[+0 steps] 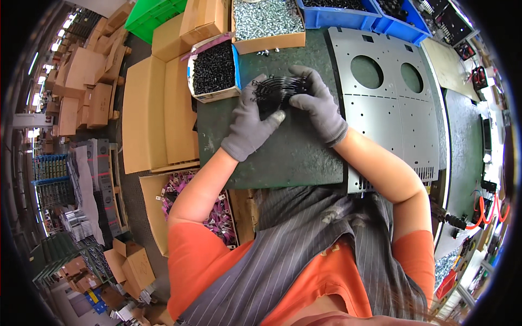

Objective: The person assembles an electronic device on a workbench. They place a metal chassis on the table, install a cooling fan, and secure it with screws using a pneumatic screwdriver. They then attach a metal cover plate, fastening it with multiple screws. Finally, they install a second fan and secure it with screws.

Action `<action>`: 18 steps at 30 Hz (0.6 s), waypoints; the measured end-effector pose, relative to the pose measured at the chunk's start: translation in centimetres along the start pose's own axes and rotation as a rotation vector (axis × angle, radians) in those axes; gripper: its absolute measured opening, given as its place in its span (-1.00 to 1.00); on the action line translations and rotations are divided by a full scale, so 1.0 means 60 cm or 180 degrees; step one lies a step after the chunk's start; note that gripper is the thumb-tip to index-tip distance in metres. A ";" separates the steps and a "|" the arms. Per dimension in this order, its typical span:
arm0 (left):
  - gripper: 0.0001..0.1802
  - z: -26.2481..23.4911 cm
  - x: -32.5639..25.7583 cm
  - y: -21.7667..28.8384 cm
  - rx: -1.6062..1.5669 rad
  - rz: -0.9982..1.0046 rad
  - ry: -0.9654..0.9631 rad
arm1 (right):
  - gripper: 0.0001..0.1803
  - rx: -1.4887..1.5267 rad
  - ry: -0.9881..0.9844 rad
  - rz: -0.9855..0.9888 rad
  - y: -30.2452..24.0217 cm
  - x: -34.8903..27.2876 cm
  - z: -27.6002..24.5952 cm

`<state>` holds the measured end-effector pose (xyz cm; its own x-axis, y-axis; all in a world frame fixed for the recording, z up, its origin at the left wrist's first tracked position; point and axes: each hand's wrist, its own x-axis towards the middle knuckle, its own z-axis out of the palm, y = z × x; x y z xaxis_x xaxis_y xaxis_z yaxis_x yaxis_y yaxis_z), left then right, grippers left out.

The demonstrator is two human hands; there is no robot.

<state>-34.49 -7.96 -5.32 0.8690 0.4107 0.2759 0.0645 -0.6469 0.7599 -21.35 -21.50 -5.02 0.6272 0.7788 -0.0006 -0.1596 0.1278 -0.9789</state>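
Wire grilles [280, 89], black and gathered in one stack, are held between my left hand [247, 122] and my right hand [322, 108], just left of the grey metal panel [375, 117] and over the dark green tabletop [288, 157]. Both hands wear grey gloves [243, 142]. The left is partly closed about the side of the stack farther from the panel, its thumb by the near edge; the right is half curled, thumb and fingers on the side nearer the panel. From here I can't count the grilles or tell whether they touch the tabletop. Farther left of the panel, past the stack, I see a small box [224, 94] full of black bits. Off the panel's far left corner stands a carton [272, 43] of silvery screws, and just beyond the panel's far edge I have blue bins [342, 20].
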 end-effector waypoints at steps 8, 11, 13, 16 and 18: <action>-0.20 -0.018 -0.002 0.029 0.0253 -0.0513 -0.0159 | -0.24 0.0657 -0.0436 -0.0318 -0.042 0.007 0.014; -0.26 -0.016 -0.009 0.030 0.0074 -0.0422 -0.0015 | -0.24 0.0432 -0.0766 -0.0481 -0.060 0.007 0.021; -0.35 -0.009 -0.015 0.025 -0.0104 -0.0361 0.0199 | -0.26 0.0377 -0.0955 -0.0488 -0.063 0.005 0.021; -0.52 -0.003 -0.019 -0.005 -0.0570 -0.0204 0.0202 | -0.32 0.0385 -0.1007 -0.0561 -0.055 0.023 0.001; -0.58 -0.007 -0.027 -0.006 -0.0645 -0.0012 0.0250 | -0.39 -0.1386 -0.0694 -0.0800 -0.049 0.063 -0.039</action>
<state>-36.11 -8.15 -5.78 0.8275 0.4668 0.3119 -0.0393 -0.5061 0.8616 -16.72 -20.40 -2.65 0.4253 0.8722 0.2415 0.3341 0.0966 -0.9376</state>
